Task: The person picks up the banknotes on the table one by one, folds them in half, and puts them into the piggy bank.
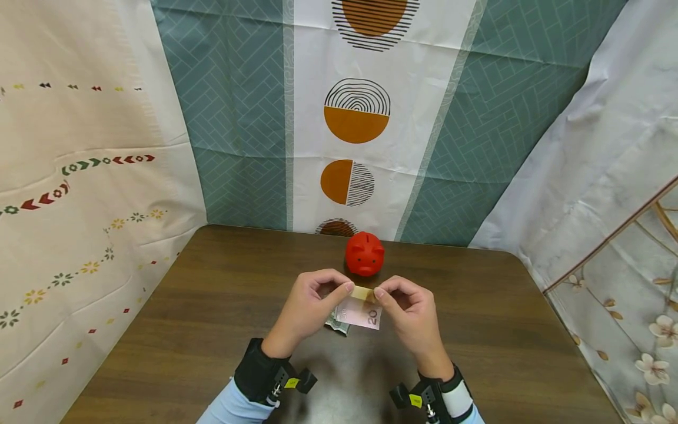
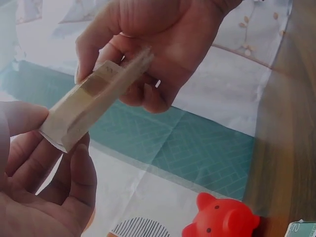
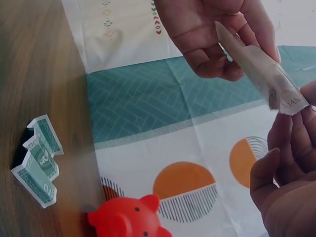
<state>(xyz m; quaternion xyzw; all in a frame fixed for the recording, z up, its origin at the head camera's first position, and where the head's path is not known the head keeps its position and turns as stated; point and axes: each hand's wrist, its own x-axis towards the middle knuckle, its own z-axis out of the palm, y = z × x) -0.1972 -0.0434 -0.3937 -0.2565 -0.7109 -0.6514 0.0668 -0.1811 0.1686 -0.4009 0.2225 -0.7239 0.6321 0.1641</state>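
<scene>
A pale pinkish banknote [image 1: 358,313] marked 20 is stretched between both hands above the table. My left hand [image 1: 306,306] pinches its upper left corner between thumb and fingers. At the upper right corner, my right hand [image 1: 415,315] pinches it the same way. A yellowish strip along its top edge is folded over; both wrist views show the fold side-on. Below the held note, a green banknote [image 3: 43,163] with zigzag creases lies on the table, partly hidden in the head view. Just beyond the hands stands a red piggy bank [image 1: 364,254] with a slot on top.
The brown wooden table [image 1: 238,282] extends to both sides of the hands. Behind it hangs a teal and white curtain [image 1: 238,118] with orange circles. Patterned cloth [image 1: 95,235] borders the left side, and a white floral cloth [image 1: 593,194] the right.
</scene>
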